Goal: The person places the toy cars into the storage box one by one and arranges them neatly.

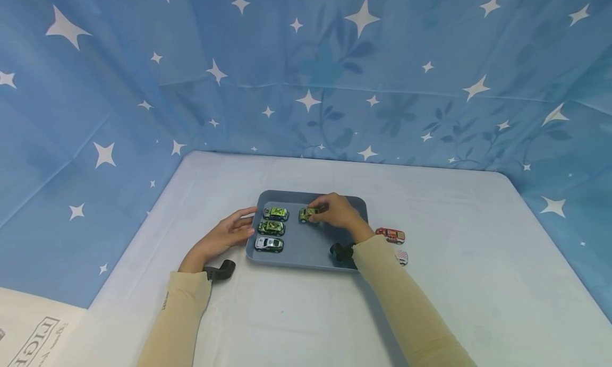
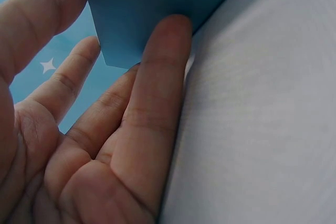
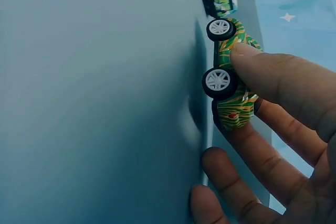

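As both forearms are stretched forward in beige sleeves [image 1: 404,298], the left end of a grey tray [image 1: 301,261] is touched by the left hand [image 1: 227,234], its fingers loosely extended and nothing gripped. Three toy cars [image 1: 271,228] are lined up inside, by that end. Over the tray the right hand [image 1: 338,212] is angled leftward, a green-and-orange car [image 3: 226,74] pinched between thumb and fingers, right of the farthest of the three. Beyond, a starred blue cloth [image 1: 287,48] is hung
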### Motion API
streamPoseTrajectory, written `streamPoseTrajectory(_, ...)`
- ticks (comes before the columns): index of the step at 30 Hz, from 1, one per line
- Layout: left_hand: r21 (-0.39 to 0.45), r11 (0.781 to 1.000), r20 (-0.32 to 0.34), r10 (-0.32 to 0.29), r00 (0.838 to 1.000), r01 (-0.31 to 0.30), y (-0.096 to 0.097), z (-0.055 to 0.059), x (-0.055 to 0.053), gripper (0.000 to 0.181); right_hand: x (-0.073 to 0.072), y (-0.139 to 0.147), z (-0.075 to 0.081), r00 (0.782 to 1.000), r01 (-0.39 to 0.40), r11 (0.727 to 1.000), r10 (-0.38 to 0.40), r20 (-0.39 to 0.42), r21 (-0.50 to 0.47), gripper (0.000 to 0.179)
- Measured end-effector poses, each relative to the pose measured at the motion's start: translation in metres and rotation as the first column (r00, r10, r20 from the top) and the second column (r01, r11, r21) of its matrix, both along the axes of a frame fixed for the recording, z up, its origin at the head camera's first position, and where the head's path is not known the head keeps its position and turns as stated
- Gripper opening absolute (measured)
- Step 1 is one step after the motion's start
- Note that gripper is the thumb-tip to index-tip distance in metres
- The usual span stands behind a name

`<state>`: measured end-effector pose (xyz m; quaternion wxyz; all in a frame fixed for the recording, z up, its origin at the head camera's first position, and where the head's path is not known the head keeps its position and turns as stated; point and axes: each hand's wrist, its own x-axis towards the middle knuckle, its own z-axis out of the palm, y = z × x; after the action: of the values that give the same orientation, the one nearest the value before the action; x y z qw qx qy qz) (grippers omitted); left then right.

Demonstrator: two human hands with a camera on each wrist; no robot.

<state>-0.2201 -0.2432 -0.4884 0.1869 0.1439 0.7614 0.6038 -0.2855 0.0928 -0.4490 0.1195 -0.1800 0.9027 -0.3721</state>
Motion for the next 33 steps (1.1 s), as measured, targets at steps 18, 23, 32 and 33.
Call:
streamPoseTrajectory(18, 0.017, 1.000, 0.003, -0.001, 1.000, 0.001, 0.0011, 0.0014, 0.0000, 0.071, 0.0021, -0.0012, 0.0004, 0.999, 0.024, 0.999, -0.023, -0.026, 0.044, 0.031)
streamPoseTrajectory(23, 0.019, 1.000, 0.002, -0.002, 1.000, 0.002, 0.0010, 0.0024, 0.0008, 0.071, 0.0022, 0.0003, 0.0008, 1.000, 0.010, 0.999, -0.009, -0.025, 0.048, 0.037)
streamPoseTrajectory(32, 0.009, 1.000, -0.007, -0.004, 1.000, 0.004, -0.0002, 0.0032, 0.0018, 0.070, 0.0047, 0.0039, 0.0070, 1.000, 0.003, 0.999, -0.003, -0.002, 0.034, 0.040)
streamPoseTrajectory(33, 0.008, 1.000, -0.007, -0.004, 1.000, 0.004, -0.0005, 0.0032, 0.0018, 0.070, 0.0050, 0.0045, 0.0075, 1.000, 0.004, 1.000, -0.004, 0.005, 0.027, 0.040)
